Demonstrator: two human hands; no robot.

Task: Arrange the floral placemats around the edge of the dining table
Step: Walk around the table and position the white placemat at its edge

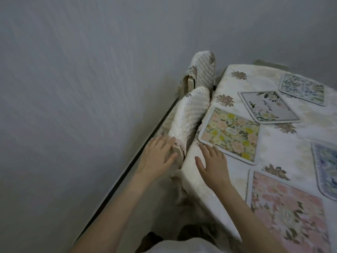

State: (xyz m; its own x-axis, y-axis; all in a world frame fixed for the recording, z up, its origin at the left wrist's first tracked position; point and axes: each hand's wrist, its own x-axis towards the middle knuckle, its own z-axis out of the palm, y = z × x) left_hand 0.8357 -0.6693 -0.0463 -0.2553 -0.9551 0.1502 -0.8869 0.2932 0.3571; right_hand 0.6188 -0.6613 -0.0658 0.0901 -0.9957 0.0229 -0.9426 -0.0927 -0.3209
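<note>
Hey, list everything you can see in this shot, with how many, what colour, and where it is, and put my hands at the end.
Yellow and pink floral placemat: one, white border, table's left edge, nearest the right hand.
White placemat with script lettering: one, white flowers, beyond the yellow one.
Blue-green floral placemats: two, one at the far right, one cut off by the right frame edge.
Pink floral placemat: one, near edge, lower right.
Cream embroidered tablecloth: one, covers the table, brown flower motifs.
Quilted cream chair covers: two, on chair backs left of the table, one near, one far.
Grey wall: left and behind.
Left hand: open, touching the near chair cover.
Right hand: open, flat on the tablecloth.
</note>
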